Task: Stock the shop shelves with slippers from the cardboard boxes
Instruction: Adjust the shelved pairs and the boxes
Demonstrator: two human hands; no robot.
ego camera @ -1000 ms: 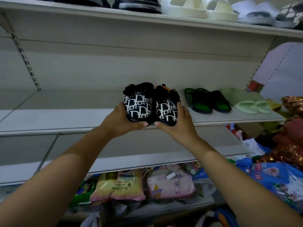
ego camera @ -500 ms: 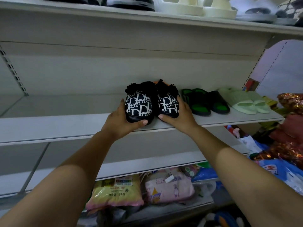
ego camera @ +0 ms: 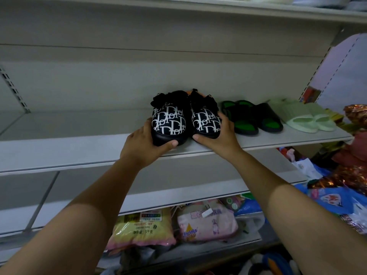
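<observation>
Both hands are on a pair of black slippers with a white letter print, which stand toe-forward on the middle shelf (ego camera: 79, 149), close to its front edge. The left hand (ego camera: 143, 143) grips the left slipper (ego camera: 168, 120) from its outer side, with the thumb curled across the front of the toe. The right hand (ego camera: 218, 137) holds the right slipper (ego camera: 206, 122) in the same way, fingers along its right side and thumb at the toe. The two slippers touch each other (something orange shows just behind them, but I cannot tell what it is). Just beside the right hand lies a black and green pair (ego camera: 250, 118), and further right a pale green pair (ego camera: 305, 116). Under the lower shelf (ego camera: 178, 195) lie a yellow bag (ego camera: 143, 229) and a pink bag (ego camera: 206, 223).
</observation>
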